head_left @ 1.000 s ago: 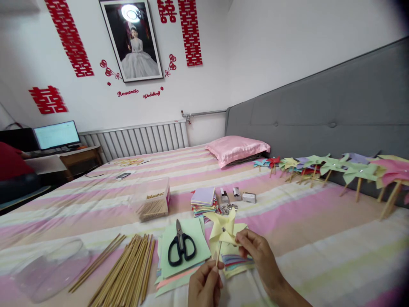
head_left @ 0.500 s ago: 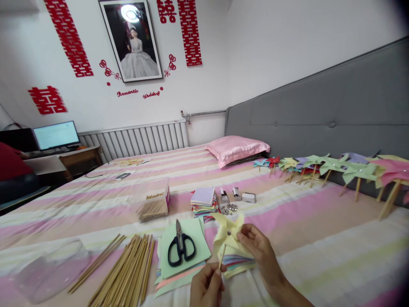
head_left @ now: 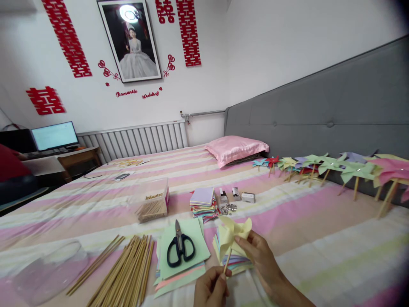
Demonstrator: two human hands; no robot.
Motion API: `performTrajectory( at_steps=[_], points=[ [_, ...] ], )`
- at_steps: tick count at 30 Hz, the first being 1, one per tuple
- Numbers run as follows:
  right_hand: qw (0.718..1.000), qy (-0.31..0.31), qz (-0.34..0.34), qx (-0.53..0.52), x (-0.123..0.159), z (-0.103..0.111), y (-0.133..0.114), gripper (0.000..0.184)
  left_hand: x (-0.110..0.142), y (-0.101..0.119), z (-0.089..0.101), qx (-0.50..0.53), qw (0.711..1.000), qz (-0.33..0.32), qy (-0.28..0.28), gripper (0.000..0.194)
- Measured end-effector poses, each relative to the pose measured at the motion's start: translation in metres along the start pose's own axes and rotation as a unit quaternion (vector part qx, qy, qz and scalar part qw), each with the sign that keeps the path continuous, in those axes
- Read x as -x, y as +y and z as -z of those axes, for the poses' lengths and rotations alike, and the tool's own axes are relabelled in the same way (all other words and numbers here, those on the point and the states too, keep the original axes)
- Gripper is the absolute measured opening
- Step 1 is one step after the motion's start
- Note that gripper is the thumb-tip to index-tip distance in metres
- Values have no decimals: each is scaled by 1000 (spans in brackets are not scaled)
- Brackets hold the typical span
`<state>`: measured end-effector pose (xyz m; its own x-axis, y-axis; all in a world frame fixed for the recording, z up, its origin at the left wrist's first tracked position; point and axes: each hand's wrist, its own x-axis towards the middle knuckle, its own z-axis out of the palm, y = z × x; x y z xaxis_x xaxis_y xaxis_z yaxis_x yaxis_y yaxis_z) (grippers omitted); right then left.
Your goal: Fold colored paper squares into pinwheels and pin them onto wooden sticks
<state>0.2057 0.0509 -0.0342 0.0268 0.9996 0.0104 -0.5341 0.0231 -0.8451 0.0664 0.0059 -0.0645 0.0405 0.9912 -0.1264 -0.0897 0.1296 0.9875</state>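
Observation:
At the bottom centre, my left hand [head_left: 211,289] pinches the lower end of a thin wooden stick [head_left: 227,261]. On the stick's top sits a pale yellow paper pinwheel [head_left: 232,233]. My right hand [head_left: 259,256] holds the pinwheel's lower right blade with thumb and fingers. Under the hands lies a small stack of coloured paper squares [head_left: 238,261]. Black-handled scissors [head_left: 180,247] rest on green paper sheets [head_left: 191,230] just to the left.
A bundle of wooden sticks [head_left: 128,273] and a clear plastic tub [head_left: 47,268] lie left. Further back are a clear box of sticks [head_left: 153,204], a paper stack [head_left: 203,199], metal pins [head_left: 228,208] and small boxes [head_left: 247,197]. Finished pinwheels [head_left: 351,170] line the grey headboard.
The pinwheel and both hands have shifted slightly right, and the pinwheel has tilted so its face turns more away. The view has drifted a little to the right.

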Motion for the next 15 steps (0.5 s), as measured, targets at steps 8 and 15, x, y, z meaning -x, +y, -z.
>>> performTrajectory(
  at_steps=[8, 15],
  points=[
    [1000, 0, -26, -3, -3, 2, 6, 34, 0, 0, -1, 17, 1000, -3, 3, 47],
    [1000, -1, -21, 1, -1, 1, 3, 37, 2, 2, -3, 18, 1000, 7, -3, 50]
  ],
)
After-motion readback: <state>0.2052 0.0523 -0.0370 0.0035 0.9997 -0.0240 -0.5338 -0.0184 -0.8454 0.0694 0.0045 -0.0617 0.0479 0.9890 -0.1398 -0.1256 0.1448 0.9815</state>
